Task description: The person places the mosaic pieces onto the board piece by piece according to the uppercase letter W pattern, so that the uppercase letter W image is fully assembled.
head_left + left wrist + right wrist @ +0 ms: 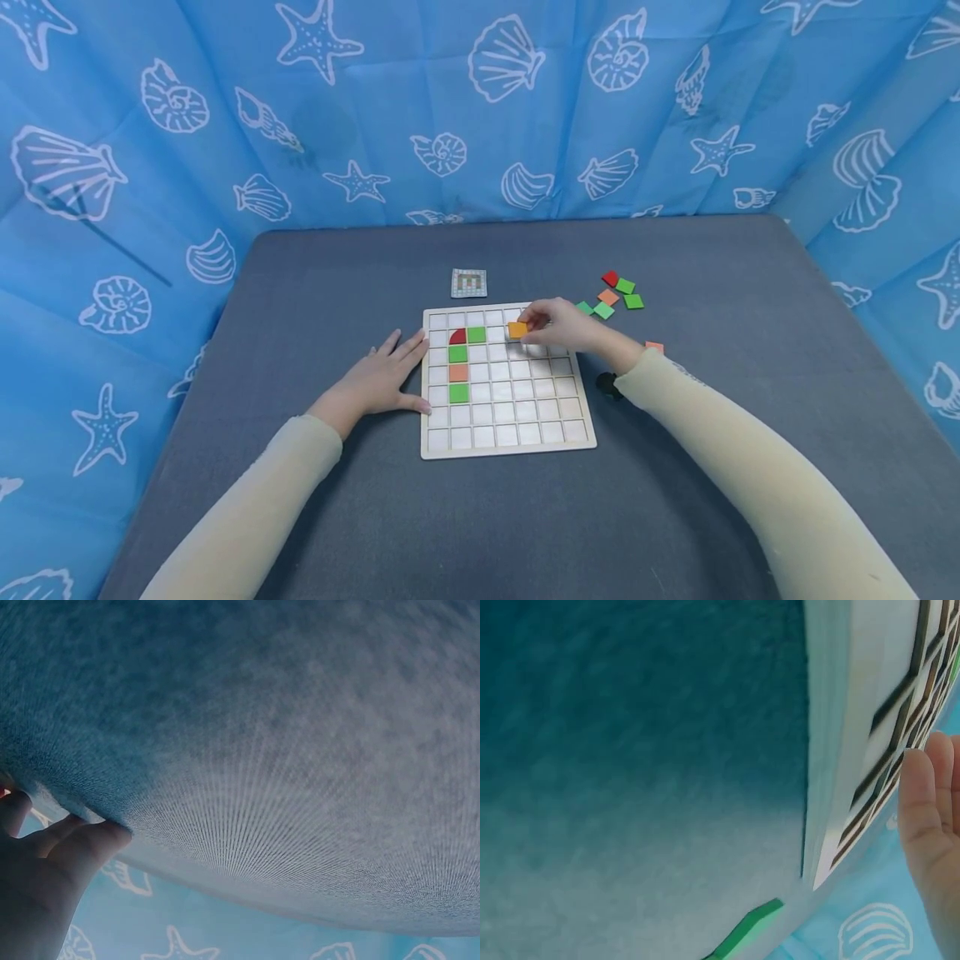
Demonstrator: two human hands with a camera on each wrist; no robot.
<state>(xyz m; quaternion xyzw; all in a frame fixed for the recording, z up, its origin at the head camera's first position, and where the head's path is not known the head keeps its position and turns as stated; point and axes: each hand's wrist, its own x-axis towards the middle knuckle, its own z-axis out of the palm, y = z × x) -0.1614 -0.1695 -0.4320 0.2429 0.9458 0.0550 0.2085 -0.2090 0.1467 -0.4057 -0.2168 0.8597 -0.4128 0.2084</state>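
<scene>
A white gridded board (510,451) lies flat on the table. My left hand (382,379) rests at its left edge, fingers and thumb spread, fingertips touching the rim. Over the upper right cells, my right hand (558,325) pinches an orange square tile (517,330) between thumb and fingers. Towards the board's left sit a red rounded tile (458,337), a green tile (476,334) beside it, and a column of green, salmon (457,372) and green tiles below. The right wrist view shows the right hand's fingers (919,795) by the board; the pinched tile is not visible there.
Behind the board lies a small patterned card (468,283). Loose tiles, among them a red one (610,277) and a green one (633,301), lie right of the board. A dark round object (608,384) is partly under the right forearm. A blue shell-print curtain (438,108) hangs behind.
</scene>
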